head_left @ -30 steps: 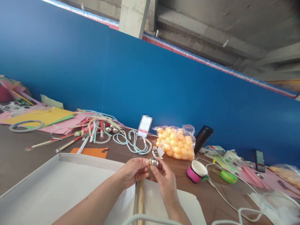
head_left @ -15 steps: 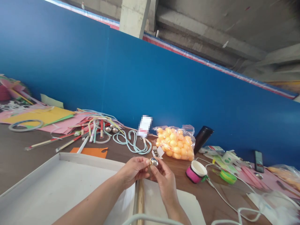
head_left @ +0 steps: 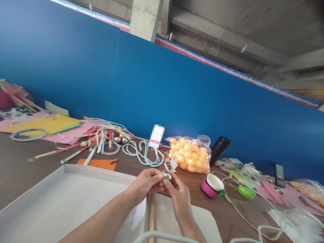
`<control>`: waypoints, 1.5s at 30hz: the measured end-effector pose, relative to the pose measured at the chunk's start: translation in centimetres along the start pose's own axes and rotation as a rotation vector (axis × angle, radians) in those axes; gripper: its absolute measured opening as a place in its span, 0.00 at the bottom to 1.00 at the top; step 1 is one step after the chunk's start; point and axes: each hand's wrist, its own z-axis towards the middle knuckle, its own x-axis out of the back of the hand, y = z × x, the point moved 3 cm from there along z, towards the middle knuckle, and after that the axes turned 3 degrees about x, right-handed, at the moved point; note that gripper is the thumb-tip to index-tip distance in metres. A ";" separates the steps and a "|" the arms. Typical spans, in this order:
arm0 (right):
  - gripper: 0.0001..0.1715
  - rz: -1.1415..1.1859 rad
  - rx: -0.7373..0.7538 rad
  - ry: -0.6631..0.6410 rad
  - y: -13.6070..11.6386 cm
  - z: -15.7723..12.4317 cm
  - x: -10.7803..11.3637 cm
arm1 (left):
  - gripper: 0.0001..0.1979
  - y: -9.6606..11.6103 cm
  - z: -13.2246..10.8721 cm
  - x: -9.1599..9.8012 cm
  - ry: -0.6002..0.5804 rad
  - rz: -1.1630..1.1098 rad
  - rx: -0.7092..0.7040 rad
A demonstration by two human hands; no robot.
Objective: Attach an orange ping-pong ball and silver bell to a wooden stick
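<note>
A small, round, shiny silver bell (head_left: 167, 175) is pinched between the fingertips of both hands, above the seam between the white tray and a pale sheet. My left hand (head_left: 146, 184) has its thumb and forefinger closed at the bell's left side. From the right, my right hand (head_left: 179, 194) grips it with thumb and fingers. Part of the bell is covered by the fingertips. Just behind the hands stands a little open white box (head_left: 170, 165) with small metal pieces in it. More silver balls (head_left: 121, 139) lie farther back on the left.
A white tray (head_left: 101, 171) fills the front left. Behind it lie coloured cords (head_left: 141, 153), red-and-white sticks (head_left: 76, 154) and coloured paper (head_left: 48, 124). To the right are a bag of orange balls (head_left: 189, 155), a black bottle (head_left: 219, 150), a tape roll (head_left: 212, 185) and white cable (head_left: 240, 212).
Hardly anything differs. Both hands keep hold of the bell at nearly the same spot, with a slight shift of the fingers and the view.
</note>
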 end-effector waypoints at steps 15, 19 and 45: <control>0.26 -0.045 0.007 -0.010 -0.4 -0.1 0.0 | 0.14 -0.2 0.1 0.0 0.001 -0.023 -0.042; 0.26 -0.043 0.007 -0.041 -0.8 -0.3 -0.2 | 0.14 -0.1 0.2 0.2 0.002 -0.016 -0.047; 0.30 -0.047 0.011 -0.118 0.1 0.0 -0.4 | 0.21 -0.4 0.3 0.8 0.062 0.279 0.051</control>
